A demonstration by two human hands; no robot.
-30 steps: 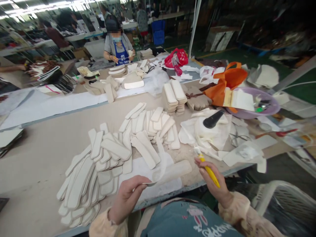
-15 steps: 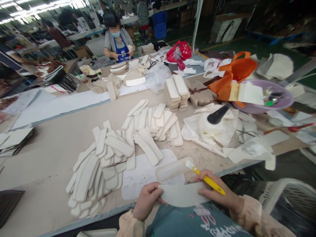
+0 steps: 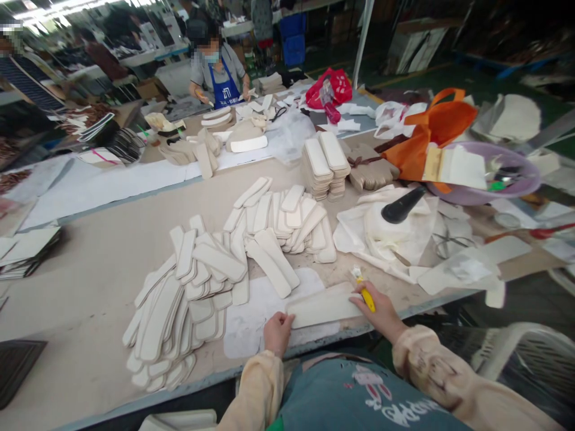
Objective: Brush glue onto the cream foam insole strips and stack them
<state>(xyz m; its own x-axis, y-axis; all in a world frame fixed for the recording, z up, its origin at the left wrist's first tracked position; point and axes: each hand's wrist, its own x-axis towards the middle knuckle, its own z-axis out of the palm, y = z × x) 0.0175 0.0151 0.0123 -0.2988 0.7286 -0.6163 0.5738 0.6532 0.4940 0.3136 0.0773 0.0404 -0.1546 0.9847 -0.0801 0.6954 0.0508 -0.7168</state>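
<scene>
A long off-white panel [image 3: 321, 306] with rounded corners lies over the white paper sheet [image 3: 245, 329] at the table's near edge. My left hand [image 3: 277, 333] pinches its left end between thumb and fingers. At the other end, my right hand [image 3: 380, 308] has its fingertips on the panel while gripping a yellow-handled brush [image 3: 368, 300]. The brush points away from me, and its bristles are coated white. Just beyond the sheet lies a spread heap of similar panels [image 3: 215, 263], some overlapping the paper.
Two neat stacks of panels [image 3: 327, 157] stand farther back. To the right are a white container with a black lid [image 3: 402, 205] on plastic, scissors [image 3: 451, 244], a purple basin [image 3: 516, 185] and an orange bag [image 3: 442, 129]. A co-worker in a blue apron [image 3: 224, 87] sits across the table.
Both hands have moved forward, away from my body, carrying the panel down onto the piece that lay on the paper. The brush has turned with my right hand and now points more steeply away.
</scene>
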